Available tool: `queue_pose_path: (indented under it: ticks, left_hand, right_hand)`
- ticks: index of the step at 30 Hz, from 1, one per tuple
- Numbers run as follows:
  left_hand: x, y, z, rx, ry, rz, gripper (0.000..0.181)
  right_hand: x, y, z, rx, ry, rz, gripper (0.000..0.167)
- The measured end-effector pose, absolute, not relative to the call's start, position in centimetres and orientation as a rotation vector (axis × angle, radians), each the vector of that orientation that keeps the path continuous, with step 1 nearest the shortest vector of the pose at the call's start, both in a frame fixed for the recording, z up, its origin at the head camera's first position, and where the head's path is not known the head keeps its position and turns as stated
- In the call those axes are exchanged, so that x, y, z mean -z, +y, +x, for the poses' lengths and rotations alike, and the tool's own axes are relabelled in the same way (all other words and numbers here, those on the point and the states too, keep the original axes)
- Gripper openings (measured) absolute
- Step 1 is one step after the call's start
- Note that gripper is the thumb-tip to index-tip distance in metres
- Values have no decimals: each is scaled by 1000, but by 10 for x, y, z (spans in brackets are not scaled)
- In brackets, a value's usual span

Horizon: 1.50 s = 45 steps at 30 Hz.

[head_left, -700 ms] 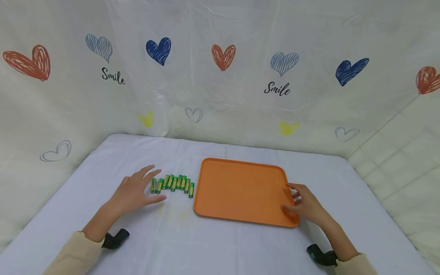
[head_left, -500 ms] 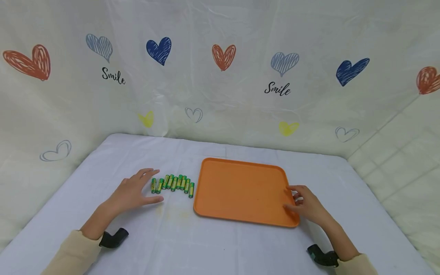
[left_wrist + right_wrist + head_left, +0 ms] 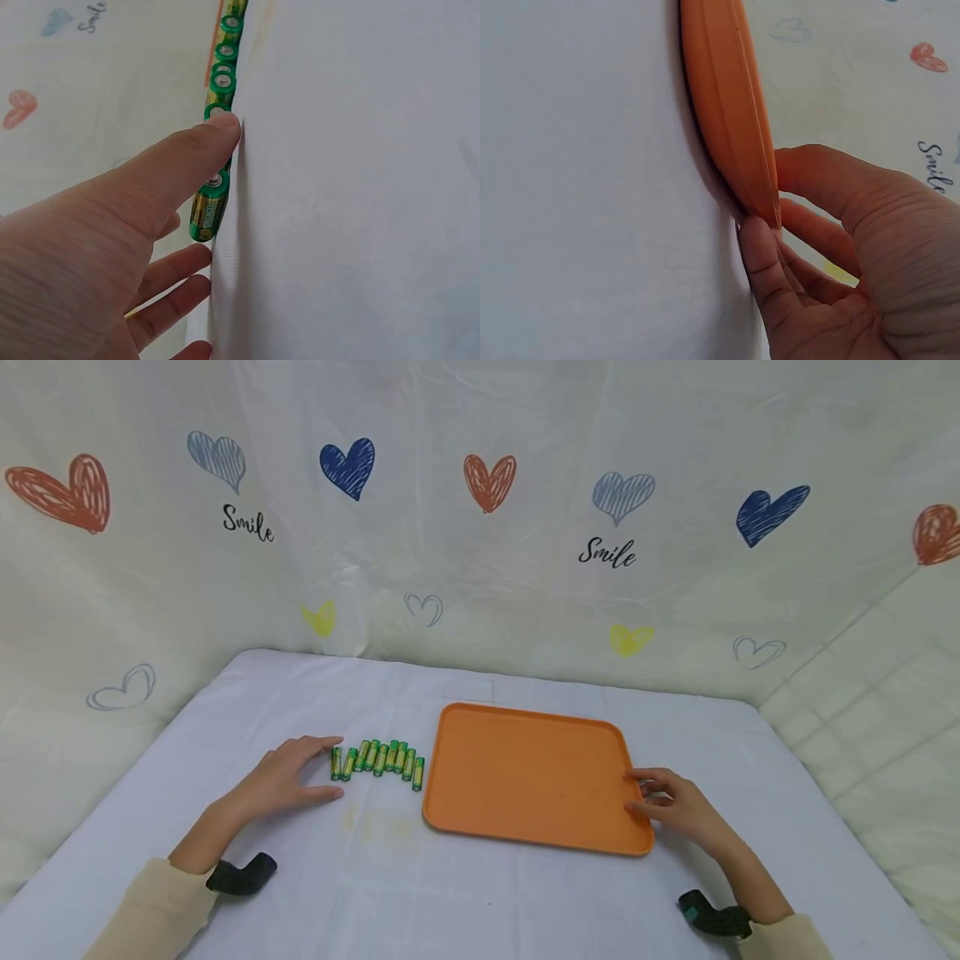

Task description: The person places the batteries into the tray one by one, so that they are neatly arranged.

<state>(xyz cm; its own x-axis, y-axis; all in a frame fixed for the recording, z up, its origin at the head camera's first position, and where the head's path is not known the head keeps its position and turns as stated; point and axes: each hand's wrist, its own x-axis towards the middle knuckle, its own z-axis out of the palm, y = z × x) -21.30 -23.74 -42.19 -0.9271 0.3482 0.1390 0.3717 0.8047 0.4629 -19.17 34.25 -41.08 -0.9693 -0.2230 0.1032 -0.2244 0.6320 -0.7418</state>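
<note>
A row of small green and gold batteries lies on the white cloth; several show. My left hand is at the row's left end, thumb and forefinger spread apart beside the leftmost battery. In the left wrist view the thumb crosses in front of part of the row, and the lower end battery shows under it. My right hand grips the right rim of an orange tray. The right wrist view has its fingers curled at the tray's end; their undersides are partly hidden.
The white tablecloth covers the whole table. Behind it hangs a pale sheet printed with hearts and words. A dark wrist camera sits at the left cuff, and another wrist camera at the right.
The left hand has drawn down and left, and the gap between thumb and forefinger has narrowed. The right thumb has pulled back toward the tray's rim. Tray and batteries stay in place.
</note>
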Motion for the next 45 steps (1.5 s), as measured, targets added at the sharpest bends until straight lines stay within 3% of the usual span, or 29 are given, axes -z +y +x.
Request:
queue_pose_path:
  ticks: [17, 45]
  left_hand:
    - [423, -239, -217, 804, -2875, -637, 55]
    - [419, -240, -215, 834, -2824, -589, 51]
  right_hand:
    - [416, 350, -192, -1396, -2833, 362, 47]
    - [413, 350, -190, -1392, -2859, 340, 48]
